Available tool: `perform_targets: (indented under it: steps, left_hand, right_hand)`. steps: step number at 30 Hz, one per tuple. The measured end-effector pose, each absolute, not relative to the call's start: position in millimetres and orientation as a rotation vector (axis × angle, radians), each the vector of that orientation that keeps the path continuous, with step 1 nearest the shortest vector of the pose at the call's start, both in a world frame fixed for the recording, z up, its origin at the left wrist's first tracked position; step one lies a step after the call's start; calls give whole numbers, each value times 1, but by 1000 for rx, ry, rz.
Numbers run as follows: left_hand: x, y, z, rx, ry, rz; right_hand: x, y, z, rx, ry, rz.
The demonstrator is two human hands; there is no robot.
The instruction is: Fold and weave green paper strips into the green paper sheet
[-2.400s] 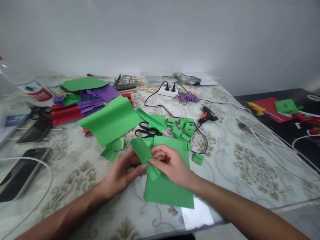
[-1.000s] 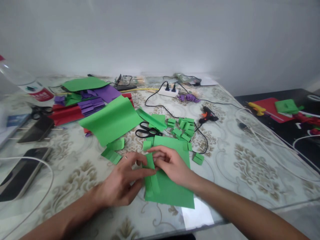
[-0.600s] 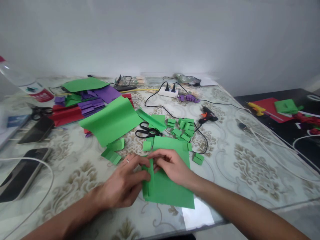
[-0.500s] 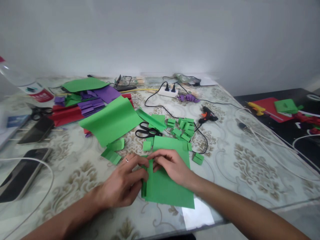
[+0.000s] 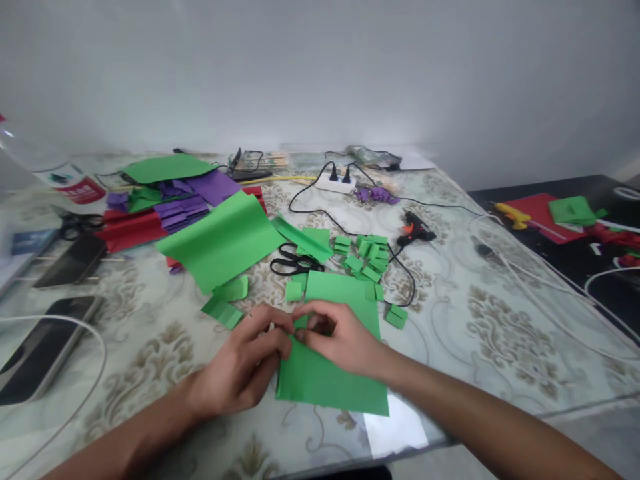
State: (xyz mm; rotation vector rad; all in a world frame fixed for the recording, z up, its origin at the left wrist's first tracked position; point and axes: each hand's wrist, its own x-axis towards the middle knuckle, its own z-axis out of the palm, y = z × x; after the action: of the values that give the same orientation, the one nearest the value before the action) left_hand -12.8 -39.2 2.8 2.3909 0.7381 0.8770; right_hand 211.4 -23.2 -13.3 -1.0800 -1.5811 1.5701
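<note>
A sheet of green paper [image 5: 335, 380] lies flat in front of me on the patterned tablecloth. My left hand [image 5: 250, 357] pinches the sheet's left edge with bent fingers. Close beside it, my right hand [image 5: 340, 333] grips the same edge between thumb and forefinger, its wrist lying over the sheet. The fingertips of both hands almost meet and hide part of the edge. Just beyond the sheet rest black-handled scissors [image 5: 296, 261] and several small folded green paper pieces [image 5: 370, 257]. Cut green scraps [image 5: 223, 312] lie to the left of the sheet.
A larger curled green sheet [image 5: 225, 240] covers red and purple paper at the back left. Phones [image 5: 47, 347] and a bottle [image 5: 75, 183] stand at the left. A glue gun [image 5: 416, 230] and a power strip [image 5: 336, 183] with trailing cords are farther back.
The folded strip along the sheet's left edge has opened outward to the left, so the sheet lies wider. Both hands stay at that edge, with the right thumb now pressed against it.
</note>
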Motion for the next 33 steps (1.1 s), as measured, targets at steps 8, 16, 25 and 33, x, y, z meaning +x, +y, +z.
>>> perform_targets:
  steps: [8,16,25,33]
  left_hand:
    - [-15,-38,3,2276,690,848]
    - [-15,-39,2,2195,714,911]
    - [-12,-30,-16,1790,1067,899]
    - [-8,-31,-14,1611,1026,857]
  right_hand:
    - [210,-22,-15,-1080,-1647,1486]
    - [212,-22,-10,-1064,-1707,1394]
    - [212,-22,-8,-986,-1608,1376]
    - [210,-24,-9,-999,-1440,1494]
